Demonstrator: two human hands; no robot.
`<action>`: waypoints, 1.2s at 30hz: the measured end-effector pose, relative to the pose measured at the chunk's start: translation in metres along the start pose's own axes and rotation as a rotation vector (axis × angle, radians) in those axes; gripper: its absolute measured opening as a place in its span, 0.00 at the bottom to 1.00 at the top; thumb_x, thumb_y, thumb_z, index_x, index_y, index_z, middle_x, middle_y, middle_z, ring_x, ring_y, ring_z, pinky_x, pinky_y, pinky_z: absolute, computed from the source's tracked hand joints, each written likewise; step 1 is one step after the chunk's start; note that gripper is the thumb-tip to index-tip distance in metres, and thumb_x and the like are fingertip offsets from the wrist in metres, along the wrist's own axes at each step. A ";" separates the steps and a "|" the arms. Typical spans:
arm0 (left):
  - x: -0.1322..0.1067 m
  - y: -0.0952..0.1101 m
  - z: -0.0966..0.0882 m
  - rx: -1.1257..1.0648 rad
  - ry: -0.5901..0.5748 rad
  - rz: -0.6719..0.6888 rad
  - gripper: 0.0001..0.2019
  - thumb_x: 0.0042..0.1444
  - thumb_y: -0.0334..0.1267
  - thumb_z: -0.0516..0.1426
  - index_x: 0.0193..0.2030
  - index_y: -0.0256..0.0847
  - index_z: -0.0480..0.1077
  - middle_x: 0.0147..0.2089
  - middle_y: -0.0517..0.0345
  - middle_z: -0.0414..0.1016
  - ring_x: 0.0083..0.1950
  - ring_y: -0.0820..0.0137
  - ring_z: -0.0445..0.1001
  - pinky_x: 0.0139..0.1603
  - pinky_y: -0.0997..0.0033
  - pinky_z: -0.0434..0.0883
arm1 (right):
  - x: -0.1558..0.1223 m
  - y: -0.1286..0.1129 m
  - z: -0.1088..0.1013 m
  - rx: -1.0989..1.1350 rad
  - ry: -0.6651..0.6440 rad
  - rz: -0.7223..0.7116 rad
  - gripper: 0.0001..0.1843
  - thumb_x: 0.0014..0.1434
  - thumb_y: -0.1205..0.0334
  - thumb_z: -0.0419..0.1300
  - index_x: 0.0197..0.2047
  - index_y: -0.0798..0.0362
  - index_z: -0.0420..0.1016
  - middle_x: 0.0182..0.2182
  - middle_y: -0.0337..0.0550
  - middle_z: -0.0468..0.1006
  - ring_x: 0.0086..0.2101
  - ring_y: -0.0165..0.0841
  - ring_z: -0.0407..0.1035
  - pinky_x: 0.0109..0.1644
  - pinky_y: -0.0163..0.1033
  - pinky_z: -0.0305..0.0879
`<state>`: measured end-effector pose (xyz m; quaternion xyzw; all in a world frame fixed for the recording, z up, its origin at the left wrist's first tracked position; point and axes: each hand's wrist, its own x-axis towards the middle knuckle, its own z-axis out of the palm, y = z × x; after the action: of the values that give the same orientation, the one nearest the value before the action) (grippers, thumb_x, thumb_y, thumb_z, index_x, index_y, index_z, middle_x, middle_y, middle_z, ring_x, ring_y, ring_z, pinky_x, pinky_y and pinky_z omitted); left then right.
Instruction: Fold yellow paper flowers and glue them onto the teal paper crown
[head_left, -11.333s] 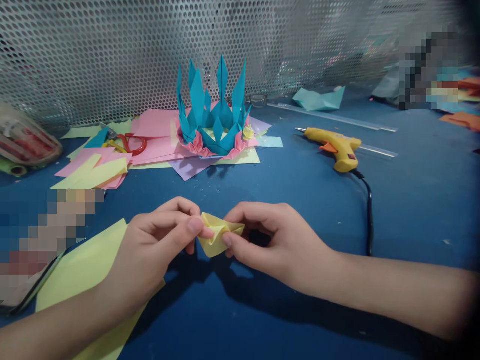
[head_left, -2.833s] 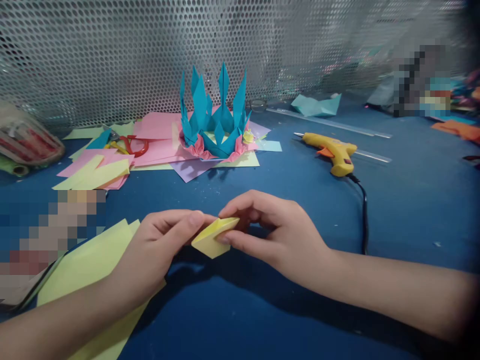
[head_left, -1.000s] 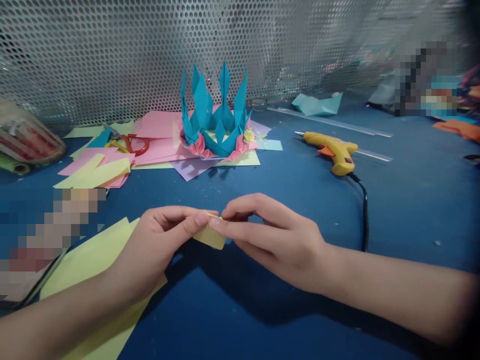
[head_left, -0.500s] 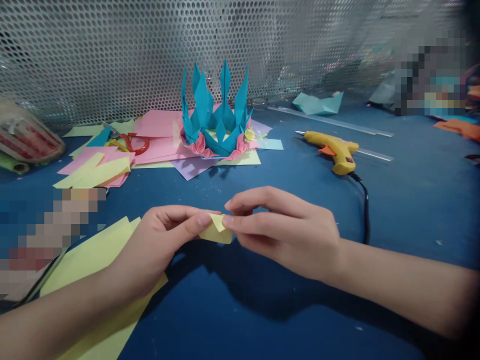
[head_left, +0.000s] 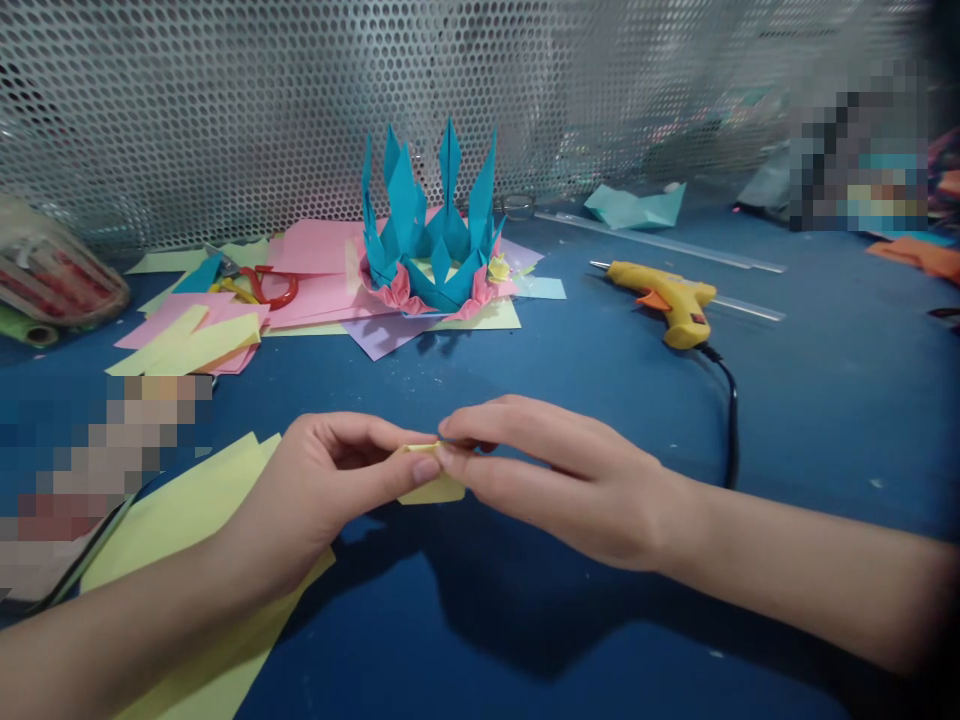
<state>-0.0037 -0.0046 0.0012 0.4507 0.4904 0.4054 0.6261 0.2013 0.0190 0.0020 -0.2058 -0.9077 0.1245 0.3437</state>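
Note:
Between my two hands, above the blue table, is a small folded piece of yellow paper point(head_left: 433, 489). My left hand point(head_left: 330, 480) pinches its left side, thumb in front and index finger along the top. My right hand point(head_left: 555, 480) grips the paper's upper right edge between thumb and fingertips, which partly hide the fold. Larger yellow sheets point(head_left: 187, 510) lie under my left forearm. Beyond my hands stands a folded blue paper crown-like piece point(head_left: 409, 215) with tall points and pink folded paper point(head_left: 480, 290) around its base.
A yellow glue gun point(head_left: 667, 295) lies at the right, its black cord point(head_left: 733, 410) running toward me. Clear glue sticks point(head_left: 660, 240) lie behind it. Red-handled scissors point(head_left: 274, 287) rest among pink sheets point(head_left: 315, 250) at the left. A perforated metal panel point(head_left: 262, 110) rises at the back.
My right thumb and fingers have moved slightly left and down onto the paper's top edge. The small triangular flap that faced me no longer shows.

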 end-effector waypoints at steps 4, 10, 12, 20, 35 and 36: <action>-0.001 -0.003 -0.002 0.024 -0.011 0.036 0.03 0.48 0.36 0.71 0.27 0.49 0.83 0.31 0.63 0.86 0.30 0.76 0.82 0.33 0.87 0.75 | -0.004 0.006 0.009 0.097 0.117 -0.036 0.04 0.66 0.70 0.59 0.40 0.55 0.75 0.39 0.47 0.80 0.38 0.28 0.76 0.45 0.29 0.72; -0.003 -0.005 0.000 0.082 0.021 0.062 0.06 0.47 0.32 0.70 0.27 0.51 0.83 0.29 0.67 0.85 0.28 0.79 0.80 0.30 0.91 0.72 | 0.000 0.003 0.012 0.478 0.045 0.387 0.05 0.60 0.63 0.66 0.35 0.54 0.74 0.28 0.37 0.78 0.27 0.25 0.72 0.32 0.26 0.70; -0.003 -0.004 0.001 0.107 0.038 0.083 0.07 0.46 0.31 0.70 0.26 0.51 0.83 0.28 0.68 0.84 0.25 0.81 0.78 0.27 0.93 0.70 | 0.001 0.001 0.013 0.565 -0.007 0.508 0.07 0.60 0.62 0.65 0.32 0.54 0.73 0.26 0.36 0.77 0.26 0.26 0.71 0.30 0.28 0.68; -0.002 0.000 0.001 0.170 0.057 0.090 0.07 0.50 0.36 0.68 0.24 0.51 0.82 0.27 0.67 0.84 0.27 0.79 0.77 0.28 0.89 0.69 | 0.001 0.000 0.013 0.608 -0.005 0.559 0.08 0.62 0.62 0.61 0.30 0.53 0.72 0.27 0.39 0.77 0.28 0.29 0.70 0.31 0.33 0.67; 0.000 0.000 0.000 0.171 0.005 0.104 0.07 0.54 0.38 0.65 0.26 0.51 0.83 0.27 0.68 0.82 0.27 0.79 0.73 0.28 0.88 0.68 | 0.000 0.001 0.014 0.569 0.087 0.493 0.08 0.58 0.66 0.65 0.29 0.53 0.71 0.25 0.33 0.75 0.25 0.23 0.67 0.29 0.27 0.66; 0.000 0.001 0.000 0.194 0.006 0.106 0.07 0.54 0.37 0.66 0.25 0.51 0.82 0.26 0.68 0.82 0.27 0.79 0.73 0.27 0.88 0.68 | 0.000 0.001 0.014 0.557 0.096 0.483 0.08 0.59 0.65 0.66 0.29 0.53 0.72 0.25 0.33 0.75 0.25 0.23 0.67 0.29 0.27 0.66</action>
<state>-0.0038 -0.0048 0.0020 0.5331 0.5049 0.3898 0.5558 0.1922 0.0182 -0.0084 -0.3181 -0.7471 0.4345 0.3897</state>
